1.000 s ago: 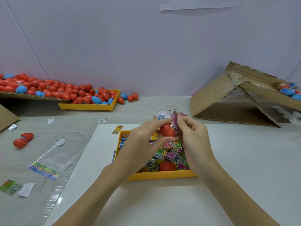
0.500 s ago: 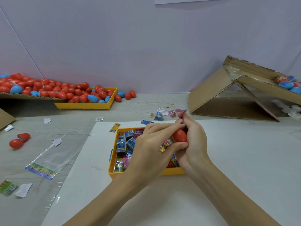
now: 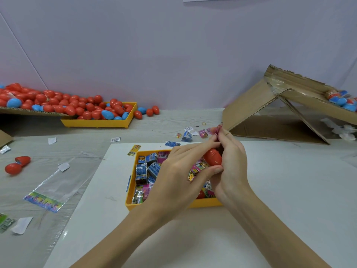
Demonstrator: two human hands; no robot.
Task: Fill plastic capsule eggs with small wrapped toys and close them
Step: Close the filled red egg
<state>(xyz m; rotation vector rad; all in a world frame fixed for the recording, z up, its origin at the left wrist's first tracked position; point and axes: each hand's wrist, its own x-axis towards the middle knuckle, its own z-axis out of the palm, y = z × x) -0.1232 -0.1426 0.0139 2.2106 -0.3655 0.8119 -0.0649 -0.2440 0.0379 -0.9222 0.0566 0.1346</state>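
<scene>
My left hand (image 3: 181,169) and my right hand (image 3: 230,163) meet above the yellow tray (image 3: 173,206) of small wrapped toys (image 3: 148,167). Between them sits a red capsule egg (image 3: 212,157), gripped by the thumb and fingers of my left hand. The fingertips of my right hand pinch a pink wrapped toy (image 3: 218,130) that sticks up just above the egg. Whether the egg is open or closed is hidden by my fingers.
A second yellow tray (image 3: 100,122) heaped with red and blue eggs stands at the back left beside a cardboard ramp. One opened red egg (image 3: 17,164) lies at the left. A folded cardboard box (image 3: 270,113) stands at the right. Loose wrappers and plastic film (image 3: 54,182) lie on the table.
Both hands have dropped lower over the tray. The egg turned from upright to lying between my palms, and the pink toy stayed pinched above it.
</scene>
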